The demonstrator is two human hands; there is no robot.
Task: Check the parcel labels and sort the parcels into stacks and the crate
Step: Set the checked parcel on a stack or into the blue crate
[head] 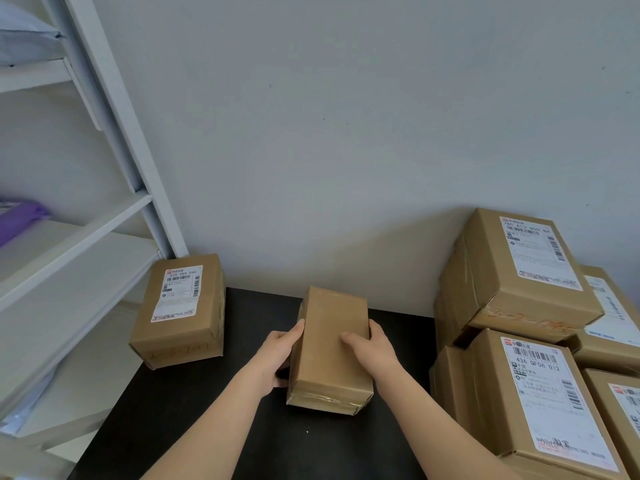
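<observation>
While the left hand (pixel 277 355) and right hand (pixel 372 344) clamp opposite sides of a plain brown parcel (pixel 332 351) at the middle of the worktop (pixel 194 403), its top shows no label, so turning it over to check seems next.

Soft, even light fills the room, cool and none too bright, with no hard shadows. The wall (pixel 346 133) shifts from grey-blue above to a warmer tone near the black table (pixel 207 410). Tape on the held parcel (pixel 330 351) glints faintly. The shelf rack (pixel 114 109) leans and bows at the left edge, and fine print on the far label (pixel 540 252) blurs.
</observation>
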